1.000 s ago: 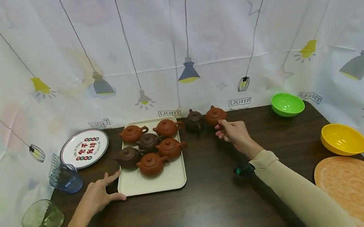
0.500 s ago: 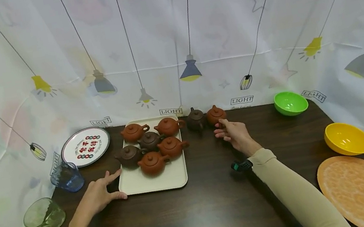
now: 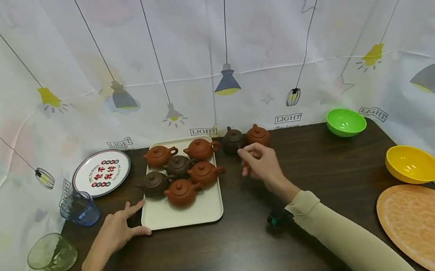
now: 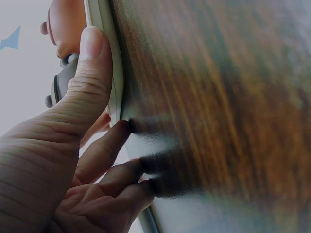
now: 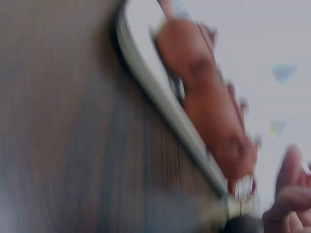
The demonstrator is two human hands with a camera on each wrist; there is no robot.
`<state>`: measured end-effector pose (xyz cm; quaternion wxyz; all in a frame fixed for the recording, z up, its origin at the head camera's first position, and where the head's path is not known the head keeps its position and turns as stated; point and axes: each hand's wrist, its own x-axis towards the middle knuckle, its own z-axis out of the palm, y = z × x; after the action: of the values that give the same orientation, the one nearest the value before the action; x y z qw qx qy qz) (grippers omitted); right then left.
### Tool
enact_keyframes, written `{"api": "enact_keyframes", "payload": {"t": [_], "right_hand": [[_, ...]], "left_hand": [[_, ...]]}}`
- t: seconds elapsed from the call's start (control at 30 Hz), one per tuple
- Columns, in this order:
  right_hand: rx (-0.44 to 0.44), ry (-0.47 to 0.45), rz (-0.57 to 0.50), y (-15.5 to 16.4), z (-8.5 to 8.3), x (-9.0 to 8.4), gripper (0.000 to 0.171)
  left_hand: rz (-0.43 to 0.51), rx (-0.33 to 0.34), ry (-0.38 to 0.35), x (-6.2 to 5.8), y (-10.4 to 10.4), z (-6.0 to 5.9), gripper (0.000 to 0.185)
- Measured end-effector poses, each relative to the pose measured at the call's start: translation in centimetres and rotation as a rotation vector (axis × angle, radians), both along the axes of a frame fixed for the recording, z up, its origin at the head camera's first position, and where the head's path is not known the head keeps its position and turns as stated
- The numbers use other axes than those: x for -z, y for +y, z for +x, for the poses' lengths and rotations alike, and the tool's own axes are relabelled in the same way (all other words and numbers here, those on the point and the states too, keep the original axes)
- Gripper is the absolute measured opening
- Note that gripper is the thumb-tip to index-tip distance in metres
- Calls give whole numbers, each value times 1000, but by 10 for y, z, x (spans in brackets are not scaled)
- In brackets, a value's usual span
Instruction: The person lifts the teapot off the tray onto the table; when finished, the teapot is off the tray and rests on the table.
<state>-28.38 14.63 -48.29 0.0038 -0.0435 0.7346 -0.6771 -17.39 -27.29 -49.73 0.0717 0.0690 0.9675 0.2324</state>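
Several small clay teapots stand on a cream tray [image 3: 184,218] in the head view, among them a front reddish-brown teapot [image 3: 181,193] and a dark brown teapot [image 3: 154,184]. My left hand [image 3: 115,234] touches the tray's left side, its thumb [image 4: 95,73] against the rim in the left wrist view. Right of the tray, against the curtain, stand a dark teapot [image 3: 233,140] and a reddish-brown teapot [image 3: 258,135]. My right hand [image 3: 263,166] is just in front of this pair, holding nothing, its fingers loosely bent. The right wrist view is blurred.
A printed white plate [image 3: 102,173], a blue glass [image 3: 80,209] and a green glass [image 3: 52,253] are at left. At right are a green bowl [image 3: 346,122], a yellow bowl [image 3: 413,163] and a round tan mat [image 3: 434,219]. A patterned curtain [image 3: 167,43] borders the table.
My right hand has moved left, from in front of the reddish-brown teapot beside the curtain toward the dark one. The left hand and the teapots stay where they were.
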Motion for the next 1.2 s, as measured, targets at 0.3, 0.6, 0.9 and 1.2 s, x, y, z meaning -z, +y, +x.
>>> {"api": "enact_keyframes", "payload": {"t": [0.3, 0.6, 0.9, 1.2], "right_hand": [[-449, 151, 292, -65, 42, -2, 33], [-523, -41, 258, -80, 50, 12, 38], [-572, -430, -50, -97, 58, 11, 45], [-523, -427, -130, -105, 58, 13, 39]], "left_hand": [[-5, 7, -1, 4, 0, -3, 95], [-2, 9, -7, 4, 0, -2, 94], [-9, 10, -24, 1, -3, -2, 97], [-12, 9, -23, 3, -2, -3, 95]]}}
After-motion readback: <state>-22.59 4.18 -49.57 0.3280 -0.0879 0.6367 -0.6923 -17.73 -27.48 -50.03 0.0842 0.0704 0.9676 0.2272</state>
